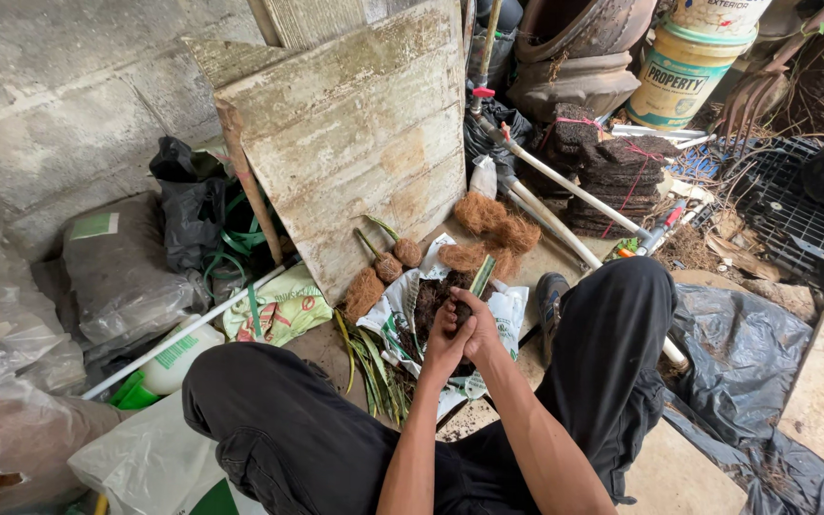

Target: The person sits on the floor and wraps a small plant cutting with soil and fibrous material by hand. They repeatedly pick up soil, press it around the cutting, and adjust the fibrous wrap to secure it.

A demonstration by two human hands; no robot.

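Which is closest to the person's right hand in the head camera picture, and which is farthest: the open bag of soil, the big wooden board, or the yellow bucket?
From the right hand:
1. Open bag of soil: right under the hands, between the knees.
2. Wooden board: leaning on the wall, just beyond the bag.
3. Yellow bucket: far back, top right corner.

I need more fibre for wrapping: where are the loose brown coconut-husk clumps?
In the head view, the husk clumps lie beyond the hands, just right of the leaning wooden board.
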